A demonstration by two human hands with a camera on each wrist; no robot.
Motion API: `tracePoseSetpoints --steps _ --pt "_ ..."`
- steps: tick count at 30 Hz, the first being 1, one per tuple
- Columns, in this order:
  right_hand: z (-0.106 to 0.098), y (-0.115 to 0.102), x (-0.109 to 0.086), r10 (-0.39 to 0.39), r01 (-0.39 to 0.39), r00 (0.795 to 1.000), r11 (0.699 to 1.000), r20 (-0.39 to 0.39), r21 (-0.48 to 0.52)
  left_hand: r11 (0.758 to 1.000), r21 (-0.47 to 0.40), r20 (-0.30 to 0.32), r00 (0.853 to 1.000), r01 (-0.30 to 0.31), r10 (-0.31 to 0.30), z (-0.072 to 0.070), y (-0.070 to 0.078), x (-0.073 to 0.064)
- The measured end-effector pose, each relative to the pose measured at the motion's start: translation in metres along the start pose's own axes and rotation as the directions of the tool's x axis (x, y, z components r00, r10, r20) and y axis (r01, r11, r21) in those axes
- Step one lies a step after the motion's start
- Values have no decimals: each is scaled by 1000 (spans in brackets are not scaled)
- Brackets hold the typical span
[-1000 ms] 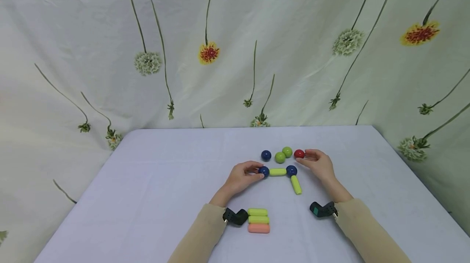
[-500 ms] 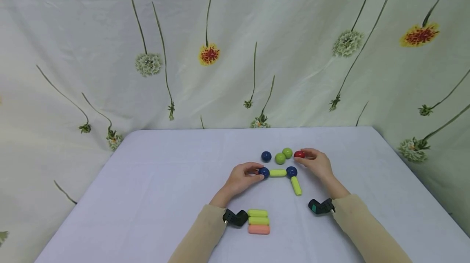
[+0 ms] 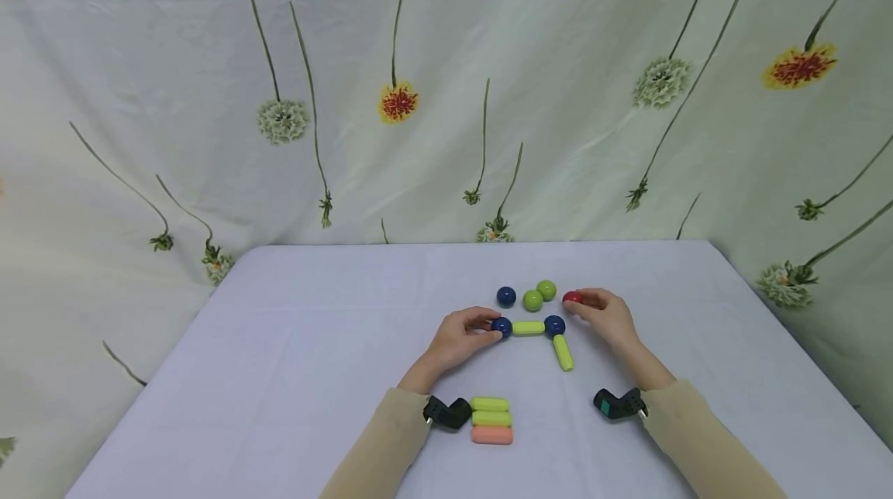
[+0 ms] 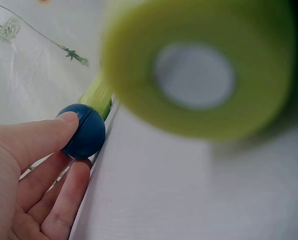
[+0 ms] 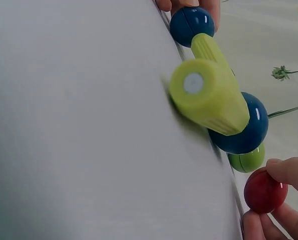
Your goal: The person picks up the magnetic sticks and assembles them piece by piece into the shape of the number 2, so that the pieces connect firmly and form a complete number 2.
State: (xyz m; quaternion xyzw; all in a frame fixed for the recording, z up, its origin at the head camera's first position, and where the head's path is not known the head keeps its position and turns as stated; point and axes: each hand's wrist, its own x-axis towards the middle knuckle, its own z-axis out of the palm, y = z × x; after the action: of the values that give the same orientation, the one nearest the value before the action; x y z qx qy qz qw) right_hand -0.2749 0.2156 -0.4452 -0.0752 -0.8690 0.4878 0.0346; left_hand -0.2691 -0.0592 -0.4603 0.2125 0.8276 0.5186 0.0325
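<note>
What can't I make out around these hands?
- Head view: the red ball's right side, covered by the right hand.
- Left wrist view: the closest rod's top, blurred and cut off by the upper edge.
- Right wrist view: the green ball's upper part, hidden by the nearer blue ball.

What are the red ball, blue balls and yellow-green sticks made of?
The red ball and blue balls look like hard, glossy plastic, perhaps painted metal: bright highlights sit on their smooth surfaces. The yellow-green sticks seem moulded plastic with a satin finish, judging by their even colour and ridged sides. The pale grey disc in one end could be metal.
</note>
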Motion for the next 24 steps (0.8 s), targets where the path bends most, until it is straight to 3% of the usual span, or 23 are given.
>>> tracePoseSetpoints --steps 24 --pt "-10 8 -44 -37 34 995 999 89 32 1000 9 -5 1000 11 -11 1 0 1"
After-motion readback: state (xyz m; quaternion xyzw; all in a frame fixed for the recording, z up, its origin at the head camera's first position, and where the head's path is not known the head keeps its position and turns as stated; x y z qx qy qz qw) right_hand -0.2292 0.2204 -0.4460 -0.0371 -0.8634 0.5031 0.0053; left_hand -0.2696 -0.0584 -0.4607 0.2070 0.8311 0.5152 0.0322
